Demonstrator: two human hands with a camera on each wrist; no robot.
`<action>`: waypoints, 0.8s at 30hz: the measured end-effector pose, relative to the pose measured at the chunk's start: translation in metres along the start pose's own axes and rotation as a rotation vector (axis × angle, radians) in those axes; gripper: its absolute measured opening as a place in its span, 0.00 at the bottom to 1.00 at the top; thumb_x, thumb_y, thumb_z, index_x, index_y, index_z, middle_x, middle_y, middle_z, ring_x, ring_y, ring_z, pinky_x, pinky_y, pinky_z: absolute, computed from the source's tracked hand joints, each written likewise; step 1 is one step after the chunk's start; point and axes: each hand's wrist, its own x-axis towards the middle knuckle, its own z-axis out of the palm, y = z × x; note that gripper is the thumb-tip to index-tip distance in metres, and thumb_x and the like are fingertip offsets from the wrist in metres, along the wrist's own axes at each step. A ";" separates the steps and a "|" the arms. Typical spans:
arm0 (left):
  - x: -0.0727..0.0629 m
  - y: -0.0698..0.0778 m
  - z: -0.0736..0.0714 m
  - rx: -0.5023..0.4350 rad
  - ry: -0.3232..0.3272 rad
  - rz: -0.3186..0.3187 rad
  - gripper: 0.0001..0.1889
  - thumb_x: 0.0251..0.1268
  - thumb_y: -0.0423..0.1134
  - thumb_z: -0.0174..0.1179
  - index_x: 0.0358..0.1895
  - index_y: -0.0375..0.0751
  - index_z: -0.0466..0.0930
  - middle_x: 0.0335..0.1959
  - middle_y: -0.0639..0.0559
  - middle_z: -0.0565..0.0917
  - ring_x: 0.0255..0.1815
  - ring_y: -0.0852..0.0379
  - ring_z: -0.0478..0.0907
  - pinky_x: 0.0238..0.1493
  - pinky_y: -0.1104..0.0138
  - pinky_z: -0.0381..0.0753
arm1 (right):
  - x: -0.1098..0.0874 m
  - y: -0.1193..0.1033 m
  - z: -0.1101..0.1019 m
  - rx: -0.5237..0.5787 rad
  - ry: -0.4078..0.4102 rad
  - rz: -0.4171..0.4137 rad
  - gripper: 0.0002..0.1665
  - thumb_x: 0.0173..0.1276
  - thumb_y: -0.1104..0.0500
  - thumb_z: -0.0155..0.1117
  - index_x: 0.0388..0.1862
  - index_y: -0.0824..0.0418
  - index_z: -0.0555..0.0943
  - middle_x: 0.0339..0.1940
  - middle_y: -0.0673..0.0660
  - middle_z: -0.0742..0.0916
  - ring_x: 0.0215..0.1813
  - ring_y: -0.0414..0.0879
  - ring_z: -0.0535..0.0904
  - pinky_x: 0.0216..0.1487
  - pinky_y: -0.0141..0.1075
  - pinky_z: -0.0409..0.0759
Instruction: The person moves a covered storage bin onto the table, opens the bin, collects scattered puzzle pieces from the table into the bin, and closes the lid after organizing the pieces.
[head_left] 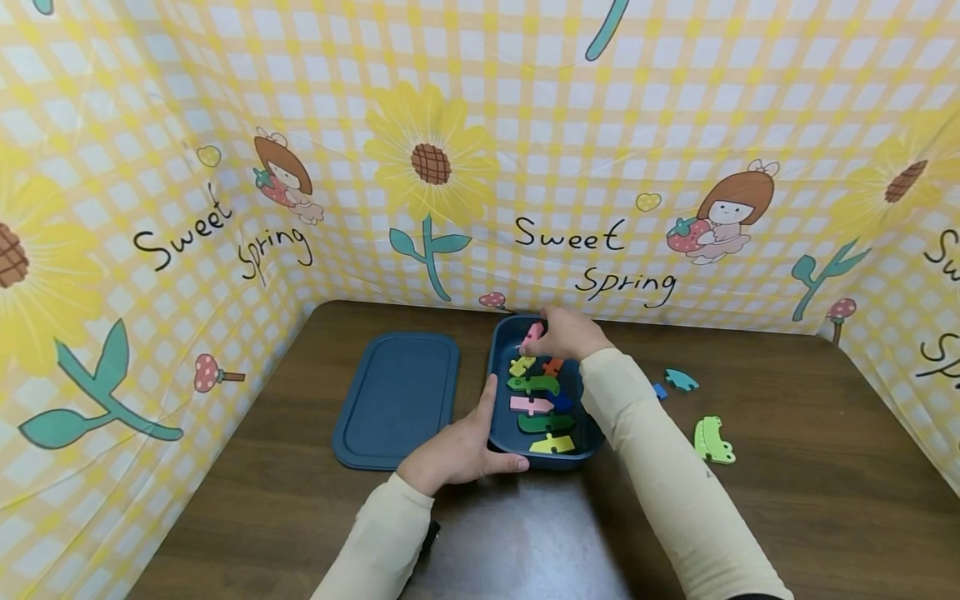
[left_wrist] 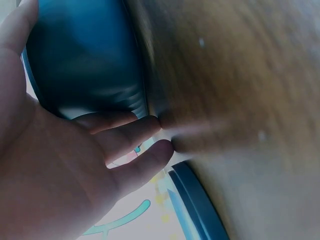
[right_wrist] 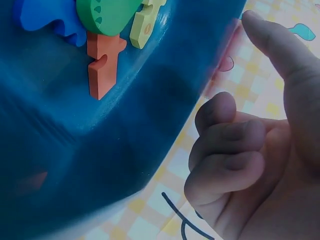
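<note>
A dark blue rectangular box (head_left: 504,442) stands on the table, holding several coloured puzzle pieces, among them a green crocodile-like piece (head_left: 534,384), an orange piece (right_wrist: 103,65) and a yellow piece (head_left: 552,444). My left hand (head_left: 465,446) spreads around the box's near left corner, its extended fingers along the left wall and its thumb at the front. At the far end, my right hand (head_left: 572,333) pinches a pink puzzle piece (head_left: 532,336) just over the box. That piece is blurred beside the thumb in the right wrist view, where several fingers curl toward the palm.
The box's flat blue lid (head_left: 397,400) lies on the table to the left. To the right are light green pieces (head_left: 712,442), a teal piece (head_left: 681,380) and a small blue piece (head_left: 659,390). A yellow checked cloth (head_left: 480,183) rises behind the table (head_left: 262,483).
</note>
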 end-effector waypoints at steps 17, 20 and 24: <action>0.002 -0.002 0.002 0.008 -0.004 -0.023 0.67 0.58 0.67 0.67 0.81 0.52 0.19 0.79 0.37 0.57 0.56 0.47 0.79 0.58 0.52 0.76 | -0.012 -0.003 -0.022 0.043 0.035 -0.014 0.47 0.66 0.42 0.72 0.74 0.65 0.68 0.70 0.66 0.75 0.64 0.60 0.73 0.67 0.56 0.68; 0.002 -0.003 0.002 0.004 -0.001 -0.019 0.67 0.58 0.67 0.68 0.81 0.52 0.19 0.78 0.37 0.58 0.55 0.47 0.79 0.58 0.52 0.76 | -0.018 -0.004 -0.030 0.074 0.062 -0.029 0.43 0.68 0.43 0.70 0.73 0.65 0.69 0.69 0.67 0.76 0.63 0.60 0.74 0.65 0.56 0.70; 0.002 -0.003 0.002 -0.002 0.003 -0.014 0.67 0.58 0.65 0.69 0.81 0.51 0.20 0.77 0.36 0.59 0.53 0.48 0.79 0.57 0.52 0.77 | -0.024 -0.003 -0.041 0.098 0.114 -0.062 0.36 0.71 0.45 0.66 0.69 0.66 0.73 0.66 0.66 0.78 0.58 0.58 0.76 0.61 0.54 0.74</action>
